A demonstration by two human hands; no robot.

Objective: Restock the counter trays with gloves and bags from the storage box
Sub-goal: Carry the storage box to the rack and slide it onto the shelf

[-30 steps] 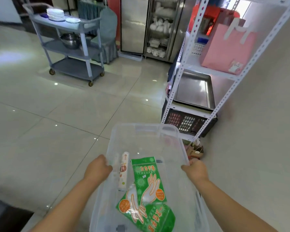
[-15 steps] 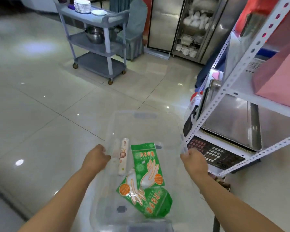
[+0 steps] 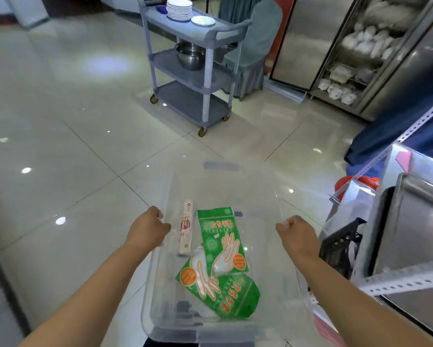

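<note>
Carrying one clear storage box at lower centre of the frame, above the tiled floor, with two hands: left hand curled over the left rim, right hand curled over the right rim. Inside, counted: two green glove packets, the upper packet lying lengthwise and touching the lower packet; one roll of bags just left of them. At upper centre, one grey three-tier cart bearing one stack of plates, one single plate and one metal bowl. Compared with half a second ago: same grip on both rims, cart nearer the frame's centre, white rack pushed to the right edge, pink bag gone from view.
</note>
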